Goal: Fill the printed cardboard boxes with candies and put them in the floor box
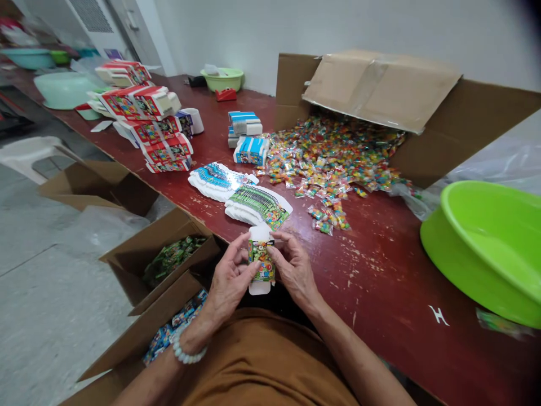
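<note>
My left hand (230, 276) and my right hand (293, 265) both pinch a small printed cardboard box (261, 260), held upright above the table edge. Its green and orange panel faces me, with white flaps sticking out at top and bottom. A beaded bracelet (189, 351) circles my left wrist. Just beyond my fingers lies a stack of flat green-printed box blanks (258, 204), with a blue-printed stack (217, 181) beside it. Farther off, a large heap of small colourful sachets (329, 160) spills across the red table (372, 265).
A cardboard carton (380, 90) lies on its side behind the sachets, and a green plastic basin (486, 242) sits at the right. Stacks of printed boxes (143, 121) line the table's left side. Open cartons (164, 259) of packets stand on the floor at the left.
</note>
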Motion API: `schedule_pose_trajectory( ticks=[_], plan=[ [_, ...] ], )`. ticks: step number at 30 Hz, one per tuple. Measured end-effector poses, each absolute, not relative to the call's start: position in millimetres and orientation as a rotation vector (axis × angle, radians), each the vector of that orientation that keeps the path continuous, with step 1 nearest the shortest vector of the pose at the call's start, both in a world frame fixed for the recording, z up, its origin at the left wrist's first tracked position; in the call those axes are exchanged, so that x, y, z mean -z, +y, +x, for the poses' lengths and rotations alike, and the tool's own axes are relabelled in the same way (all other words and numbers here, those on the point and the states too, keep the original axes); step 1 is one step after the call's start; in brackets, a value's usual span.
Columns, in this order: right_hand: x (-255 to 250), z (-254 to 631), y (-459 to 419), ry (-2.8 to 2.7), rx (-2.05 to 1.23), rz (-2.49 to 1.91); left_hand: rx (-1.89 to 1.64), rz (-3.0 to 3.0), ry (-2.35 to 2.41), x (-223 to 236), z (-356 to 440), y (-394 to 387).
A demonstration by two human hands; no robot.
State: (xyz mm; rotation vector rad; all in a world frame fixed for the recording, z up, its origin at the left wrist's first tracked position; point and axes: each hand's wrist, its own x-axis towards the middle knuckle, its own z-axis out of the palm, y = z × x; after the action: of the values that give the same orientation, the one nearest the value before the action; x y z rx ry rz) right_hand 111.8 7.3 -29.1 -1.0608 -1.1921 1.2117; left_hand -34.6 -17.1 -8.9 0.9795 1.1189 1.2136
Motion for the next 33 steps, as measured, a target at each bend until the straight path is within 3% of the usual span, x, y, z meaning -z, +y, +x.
schedule_pose_trajectory(
  ticks=[9,17,23,33],
  plan=[
    [12.6,124.7,18.4,-0.873,-1.689,-0.994,-1.077,1.017,1.072,2.4,-37.6,-9.8],
    [23.9,126.4,18.9,-1.301,-1.263,-1.049,-1.114,0.864,1.063,4.6,-38.9,-12.7],
    [23.7,125.7,11.9,-1.440,-1.276,-1.006,-0.732,0.533,0.901,2.4,-36.7,-15.3],
    [1.5,119.6,22.7,-1.280,-1.589,-1.056,-0.826,0.730,0.994,11.1,-29.7,-7.4]
  ],
)
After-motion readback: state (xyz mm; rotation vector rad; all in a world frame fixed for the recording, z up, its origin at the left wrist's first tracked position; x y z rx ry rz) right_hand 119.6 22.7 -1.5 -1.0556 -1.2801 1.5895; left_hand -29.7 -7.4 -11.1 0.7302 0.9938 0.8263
